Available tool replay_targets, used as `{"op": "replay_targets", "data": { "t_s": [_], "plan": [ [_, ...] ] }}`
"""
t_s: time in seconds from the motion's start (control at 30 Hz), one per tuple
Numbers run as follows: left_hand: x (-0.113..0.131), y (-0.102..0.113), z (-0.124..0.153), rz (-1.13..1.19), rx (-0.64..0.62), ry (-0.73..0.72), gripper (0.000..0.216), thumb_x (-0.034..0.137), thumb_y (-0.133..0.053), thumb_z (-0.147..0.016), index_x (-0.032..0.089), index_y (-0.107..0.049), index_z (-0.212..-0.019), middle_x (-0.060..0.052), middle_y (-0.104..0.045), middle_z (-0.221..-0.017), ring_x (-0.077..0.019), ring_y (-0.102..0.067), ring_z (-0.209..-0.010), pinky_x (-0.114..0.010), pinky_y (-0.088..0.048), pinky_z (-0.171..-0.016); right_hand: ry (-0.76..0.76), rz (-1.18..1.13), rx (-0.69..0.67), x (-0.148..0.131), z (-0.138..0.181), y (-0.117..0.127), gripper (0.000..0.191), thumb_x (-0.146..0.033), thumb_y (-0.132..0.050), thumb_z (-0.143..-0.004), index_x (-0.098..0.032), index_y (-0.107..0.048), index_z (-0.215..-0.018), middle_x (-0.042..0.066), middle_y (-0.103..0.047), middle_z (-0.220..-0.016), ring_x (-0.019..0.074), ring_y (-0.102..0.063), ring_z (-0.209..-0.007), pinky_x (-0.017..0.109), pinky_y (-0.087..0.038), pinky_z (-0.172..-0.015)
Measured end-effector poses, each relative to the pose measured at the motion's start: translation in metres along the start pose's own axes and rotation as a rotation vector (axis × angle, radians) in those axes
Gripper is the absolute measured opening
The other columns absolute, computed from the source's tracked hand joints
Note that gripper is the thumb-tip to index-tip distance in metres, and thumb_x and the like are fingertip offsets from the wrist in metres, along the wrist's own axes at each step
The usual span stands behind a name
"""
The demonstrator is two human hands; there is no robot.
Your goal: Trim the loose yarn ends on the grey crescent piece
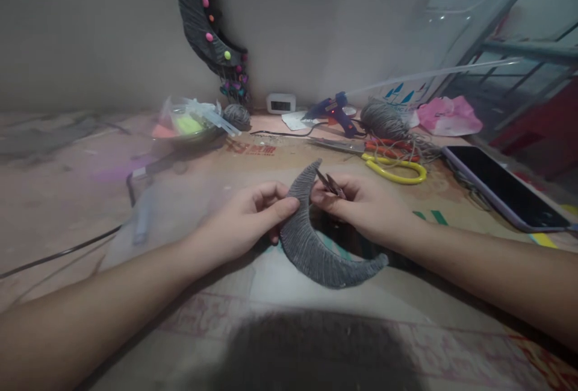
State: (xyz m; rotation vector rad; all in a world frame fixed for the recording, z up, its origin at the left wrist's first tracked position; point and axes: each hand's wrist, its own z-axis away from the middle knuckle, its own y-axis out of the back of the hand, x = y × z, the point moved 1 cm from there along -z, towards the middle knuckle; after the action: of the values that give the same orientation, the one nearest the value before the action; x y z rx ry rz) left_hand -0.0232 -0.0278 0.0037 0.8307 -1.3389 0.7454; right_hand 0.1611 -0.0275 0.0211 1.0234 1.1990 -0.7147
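A grey yarn-wrapped crescent lies on flattened cardboard in front of me. My left hand pinches its outer edge near the upper tip, fingers closed on it. My right hand sits on the inner side of the crescent, closed on small thread snips whose blades point toward the crescent's upper tip.
Behind lie yellow-handled scissors, orange-handled scissors, a blue glue gun, grey yarn balls, a phone at right, a pink bag, a plastic bag of bits, a small clock and a decorated crescent on the wall.
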Motion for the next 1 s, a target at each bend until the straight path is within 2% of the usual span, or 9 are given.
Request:
{"op": "replay_targets", "data": {
  "t_s": [0.23,0.37,0.47,0.57,0.67,0.77,0.87,1.0],
  "plan": [
    [-0.001,0.001,-0.001,-0.052,0.037,-0.001,0.023,0.037,-0.058,-0.087,0.018,-0.054,-0.074,0.006,-0.049,-0.060,-0.0068,-0.047,-0.050,-0.018,-0.037,-0.047,0.018,0.082,0.030,0.004,-0.001,0.000,0.027,-0.040,-0.071,-0.073,-0.017,-0.056,-0.068,-0.004,-0.047,-0.059,0.0085,-0.041,-0.054,0.023,-0.031,-0.050],
    [-0.002,0.001,-0.002,-0.053,0.031,-0.003,0.020,0.037,-0.063,-0.083,0.017,-0.059,-0.081,0.003,-0.055,-0.070,-0.0082,-0.050,-0.057,-0.019,-0.041,-0.051,0.040,0.137,0.021,0.008,-0.001,-0.001,0.029,-0.041,-0.070,-0.075,-0.017,-0.056,-0.066,-0.005,-0.044,-0.058,0.0081,-0.039,-0.053,0.023,-0.030,-0.049],
    [-0.002,0.000,-0.002,0.024,0.020,0.021,0.022,0.037,-0.065,-0.081,0.016,-0.059,-0.080,0.004,-0.054,-0.066,-0.0076,-0.048,-0.053,-0.019,-0.040,-0.049,0.068,0.161,-0.007,0.007,0.001,0.002,0.030,-0.045,-0.065,-0.080,-0.017,-0.058,-0.072,-0.003,-0.048,-0.062,0.0091,-0.042,-0.056,0.023,-0.033,-0.051],
    [-0.001,-0.001,-0.002,0.104,0.026,0.044,0.022,0.037,-0.064,-0.082,0.016,-0.058,-0.080,0.005,-0.050,-0.061,-0.0059,-0.044,-0.048,-0.017,-0.037,-0.046,0.185,0.273,0.027,0.002,0.004,0.014,0.030,-0.047,-0.060,-0.083,-0.017,-0.061,-0.085,-0.001,-0.052,-0.069,0.0119,-0.047,-0.061,0.025,-0.037,-0.055],
    [-0.002,0.000,-0.002,0.158,0.035,0.053,0.022,0.037,-0.065,-0.082,0.016,-0.057,-0.081,0.006,-0.050,-0.060,-0.0053,-0.045,-0.047,-0.016,-0.036,-0.045,0.410,0.515,0.132,0.001,0.007,0.028,0.031,-0.046,-0.054,-0.089,-0.018,-0.062,-0.100,0.004,-0.059,-0.082,0.0169,-0.054,-0.072,0.029,-0.040,-0.063],
    [-0.003,0.001,-0.004,0.193,0.037,0.044,0.024,0.038,-0.067,-0.081,0.017,-0.057,-0.081,0.006,-0.052,-0.060,-0.0055,-0.046,-0.047,-0.017,-0.038,-0.045,0.581,0.742,0.118,0.006,0.010,0.033,0.033,-0.040,-0.043,-0.095,-0.022,-0.059,-0.119,0.007,-0.062,-0.094,0.0210,-0.057,-0.084,0.033,-0.042,-0.072],
    [-0.003,0.001,-0.005,0.203,0.045,0.040,0.025,0.040,-0.067,-0.080,0.017,-0.057,-0.082,0.005,-0.053,-0.061,-0.0059,-0.047,-0.048,-0.017,-0.039,-0.046,0.642,0.878,0.087,0.011,0.011,0.031,0.041,-0.041,-0.039,-0.097,-0.022,-0.053,-0.130,0.008,-0.059,-0.093,0.0217,-0.055,-0.083,0.035,-0.043,-0.072],
    [-0.002,0.000,-0.005,0.217,0.046,0.030,0.025,0.039,-0.067,-0.080,0.017,-0.056,-0.081,0.006,-0.052,-0.061,-0.0058,-0.047,-0.048,-0.017,-0.039,-0.045,0.663,0.944,0.120,0.014,0.009,0.029,0.039,-0.039,-0.041,-0.097,-0.018,-0.057,-0.124,0.009,-0.057,-0.091,0.0212,-0.053,-0.082,0.035,-0.043,-0.072]
  ]
}}
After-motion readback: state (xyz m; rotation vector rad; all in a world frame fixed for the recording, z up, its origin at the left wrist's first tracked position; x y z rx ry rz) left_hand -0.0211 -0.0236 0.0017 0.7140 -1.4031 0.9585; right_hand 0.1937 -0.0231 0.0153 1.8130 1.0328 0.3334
